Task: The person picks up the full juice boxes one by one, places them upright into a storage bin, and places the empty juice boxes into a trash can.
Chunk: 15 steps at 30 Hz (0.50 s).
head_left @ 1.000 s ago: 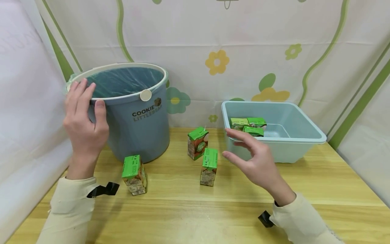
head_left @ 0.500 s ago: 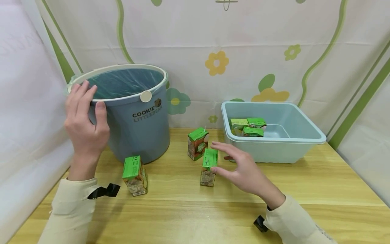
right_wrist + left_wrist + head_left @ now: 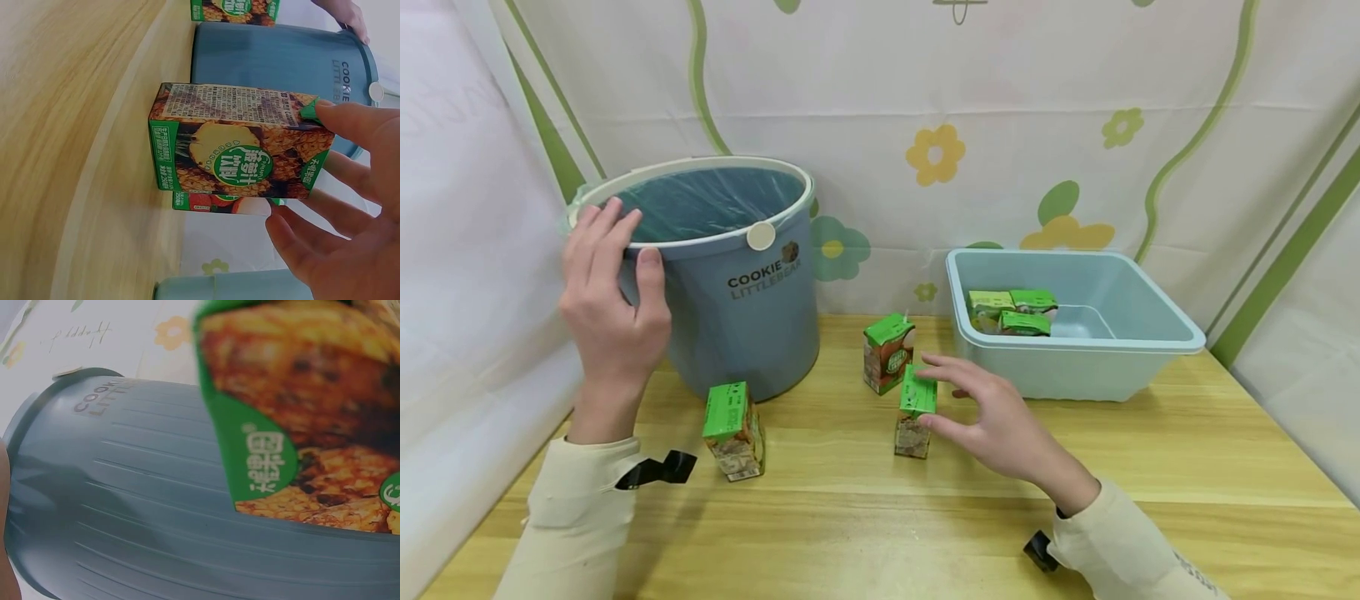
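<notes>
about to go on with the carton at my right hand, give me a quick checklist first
1. Right hand at the front carton: ok, thumb and fingers at its top.
2. Firm grip: cannot tell, the contact behind the carton is hidden.
3. Front carton upright: ok, standing on the table.
4. Gap to the back carton: cannot tell, the two overlap in view.
5. Left hand at the rim of the bin: ok.
6. Bin open and lined: ok, liner visible inside.
</notes>
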Each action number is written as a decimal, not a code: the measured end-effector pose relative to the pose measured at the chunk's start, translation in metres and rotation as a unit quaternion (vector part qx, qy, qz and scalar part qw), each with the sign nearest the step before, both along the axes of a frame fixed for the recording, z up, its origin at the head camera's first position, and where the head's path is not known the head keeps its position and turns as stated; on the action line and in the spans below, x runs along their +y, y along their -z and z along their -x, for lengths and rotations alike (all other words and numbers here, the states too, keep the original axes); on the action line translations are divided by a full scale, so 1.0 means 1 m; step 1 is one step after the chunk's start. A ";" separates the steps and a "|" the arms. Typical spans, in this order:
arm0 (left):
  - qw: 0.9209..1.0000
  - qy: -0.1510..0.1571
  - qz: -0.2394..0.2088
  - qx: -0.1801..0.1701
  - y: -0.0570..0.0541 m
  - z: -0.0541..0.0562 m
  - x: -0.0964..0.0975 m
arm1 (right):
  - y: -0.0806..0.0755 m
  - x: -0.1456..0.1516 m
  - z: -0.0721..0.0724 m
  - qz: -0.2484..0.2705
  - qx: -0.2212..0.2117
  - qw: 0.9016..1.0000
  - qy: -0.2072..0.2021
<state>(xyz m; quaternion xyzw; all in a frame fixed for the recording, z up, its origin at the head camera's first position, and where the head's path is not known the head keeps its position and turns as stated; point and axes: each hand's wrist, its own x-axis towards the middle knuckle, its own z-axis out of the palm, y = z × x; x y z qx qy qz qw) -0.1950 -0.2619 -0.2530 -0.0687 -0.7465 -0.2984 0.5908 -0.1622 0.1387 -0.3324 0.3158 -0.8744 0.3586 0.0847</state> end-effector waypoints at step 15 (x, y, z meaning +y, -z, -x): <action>1.000 0.000 -0.003 0.005 -0.001 0.000 0.002 | 0.000 0.000 0.001 0.020 0.002 1.000 0.005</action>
